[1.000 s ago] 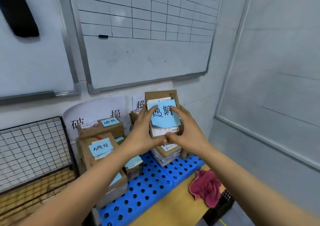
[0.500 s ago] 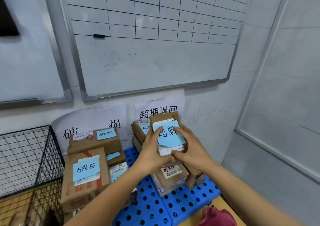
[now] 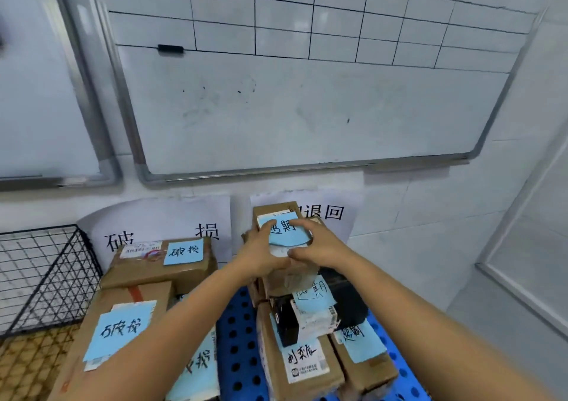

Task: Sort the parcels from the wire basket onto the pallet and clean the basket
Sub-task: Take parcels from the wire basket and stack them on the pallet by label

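Observation:
A small cardboard parcel [image 3: 278, 213] with a blue note sits at the top of the right-hand stack on the blue perforated pallet [image 3: 238, 351]. My left hand [image 3: 261, 253] grips its left side and my right hand [image 3: 316, 247] grips its right side, thumbs on the near face. Under it lie several more brown and black parcels [image 3: 304, 360] with blue notes. A second stack of brown parcels [image 3: 147, 265] with blue notes fills the pallet's left half. The black wire basket [image 3: 46, 274] stands at the far left, its inside mostly out of view.
Two whiteboards [image 3: 307, 102] hang on the wall above the pallet. Paper signs [image 3: 172, 225] with black characters are taped to the wall behind each stack. A white partition wall [image 3: 528, 216] closes the right side. A woven mat [image 3: 27, 367] lies under the basket.
Both hands carried the parcel forward and lowered it onto the right stack near the wall sign. The camera moved closer, and the pink cloth left the view.

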